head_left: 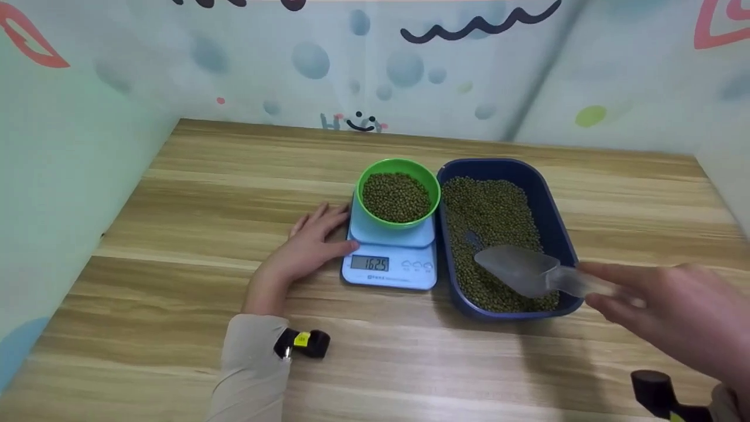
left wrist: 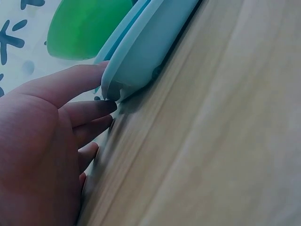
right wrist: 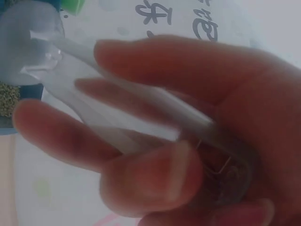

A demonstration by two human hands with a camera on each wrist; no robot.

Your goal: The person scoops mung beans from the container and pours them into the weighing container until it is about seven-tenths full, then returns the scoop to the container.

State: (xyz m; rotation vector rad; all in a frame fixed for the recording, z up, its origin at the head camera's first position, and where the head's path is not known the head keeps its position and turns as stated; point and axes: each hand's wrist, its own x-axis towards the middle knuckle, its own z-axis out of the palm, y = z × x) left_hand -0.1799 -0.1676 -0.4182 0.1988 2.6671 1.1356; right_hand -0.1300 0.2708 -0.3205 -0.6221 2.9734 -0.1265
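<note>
My right hand (head_left: pixel 674 310) grips the handle of a translucent plastic scoop (head_left: pixel 515 269), its bowl over the small brown pellets in a dark blue tub (head_left: pixel 554 205). In the right wrist view, curled fingers and thumb surround the scoop's handle (right wrist: pixel 178 110). My left hand (head_left: pixel 307 246) rests at the left side of a light blue kitchen scale (head_left: pixel 392 278), the thumb on its edge and the other fingers spread beside it. On the scale's platform stands a green bowl (head_left: pixel 433 196) part filled with the same pellets. The scale's display (head_left: pixel 370 264) reads about 1625, any decimal point being too small to see.
Tub and scale stand side by side on a wood-grain table (head_left: pixel 176 234). Behind them rises a pale patterned backdrop (head_left: pixel 252 70). A wrist camera (head_left: pixel 316 344) is strapped over the left sleeve, another (head_left: pixel 653 390) at the right wrist.
</note>
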